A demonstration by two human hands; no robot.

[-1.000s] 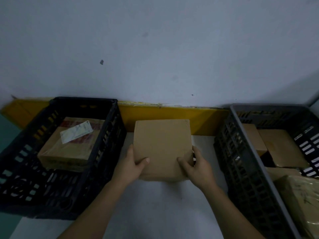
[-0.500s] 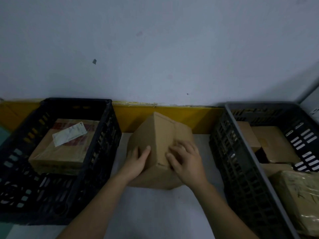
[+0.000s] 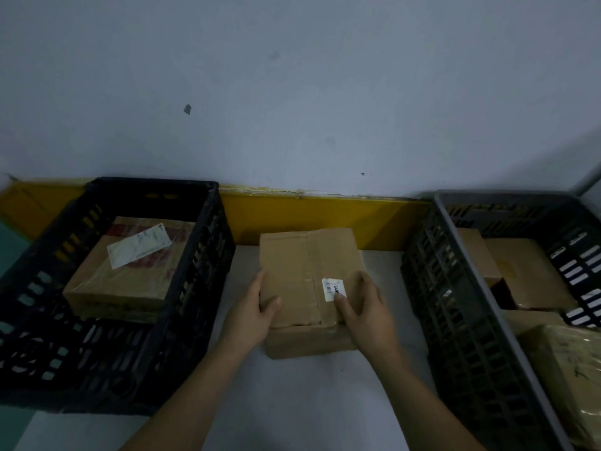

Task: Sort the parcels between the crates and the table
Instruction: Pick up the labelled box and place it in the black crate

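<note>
Nearest the camera, both forearms reach forward over the pale desk (image 3: 292, 402) and meet at one cardboard parcel (image 3: 305, 275) lying flat between the two crates. The left hand (image 3: 252, 312) grips its near left corner, thumb on the top face and fingers wrapped down the side; the right hand (image 3: 367, 309) holds the near right corner likewise, thumb pressing the top just below a small white barcode sticker (image 3: 333, 289). The parcel sits directly ahead of both hands, neither nearer than the other, and its slightly longer side seems to run away from the person toward the wall. It is plain brown, somewhat creased, with a taped seam running near to far down the middle of the top. From here the black crate (image 3: 208, 255) lies just left of the parcel and the grey crate (image 3: 419, 271) just right, so whichever it belongs to is probably a short sideways lift over a rim. The black crate holds one large box with a loose white label (image 3: 140, 244); the grey crate holds several brown parcels (image 3: 527, 271). Behind runs a yellow strip (image 3: 325, 216) at the wall's foot.
</note>
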